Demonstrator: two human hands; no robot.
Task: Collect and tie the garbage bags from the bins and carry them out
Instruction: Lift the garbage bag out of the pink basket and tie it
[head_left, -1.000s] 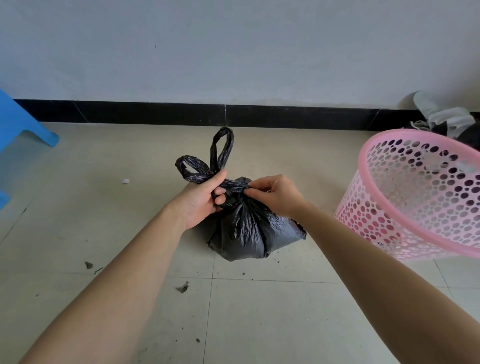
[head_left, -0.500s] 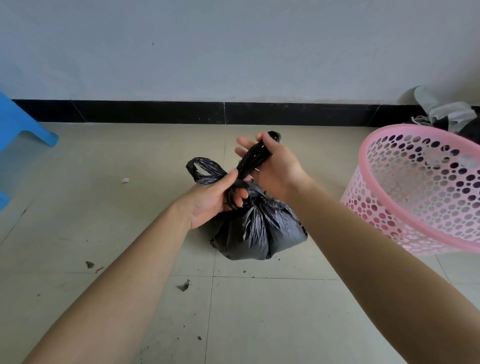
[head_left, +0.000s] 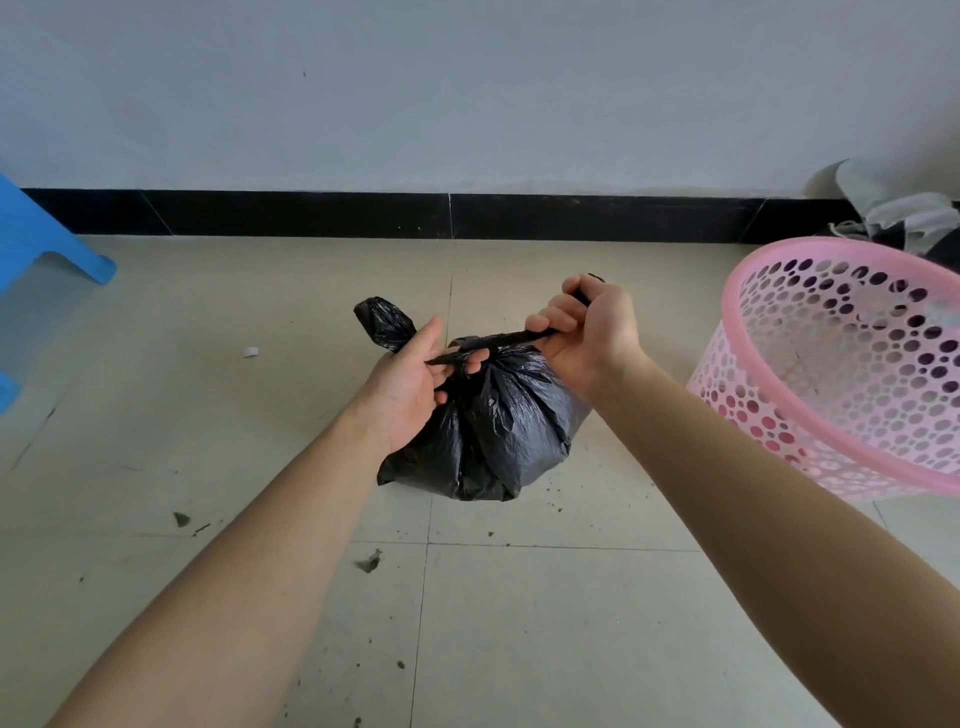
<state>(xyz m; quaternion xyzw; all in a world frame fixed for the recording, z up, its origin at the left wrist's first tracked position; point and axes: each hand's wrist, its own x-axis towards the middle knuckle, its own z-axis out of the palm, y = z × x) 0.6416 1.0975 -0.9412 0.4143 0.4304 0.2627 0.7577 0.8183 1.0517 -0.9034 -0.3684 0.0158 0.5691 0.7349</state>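
A small, full black garbage bag (head_left: 509, 426) sits on the tiled floor in the middle of the view. My right hand (head_left: 587, 332) grips one twisted bag handle in a fist and holds it stretched taut to the right over the bag's neck. My left hand (head_left: 415, 384) holds the gathered neck, its fingers curled around the plastic where the strand crosses. The other handle (head_left: 384, 322) sticks up loose behind my left hand. The knot itself is partly hidden by my fingers.
A pink perforated plastic bin (head_left: 841, 364) stands tilted at the right, with no bag in it. Grey cloth and dark items (head_left: 904, 213) lie behind it by the wall. A blue plastic stool (head_left: 36, 244) is at the far left. Dirt specks (head_left: 369, 561) and a paper scrap (head_left: 251, 352) lie on the floor.
My right hand has gone from the bag's neck up to one handle, then down and right, drawing that handle tight across the neck. My left hand stayed on the neck.
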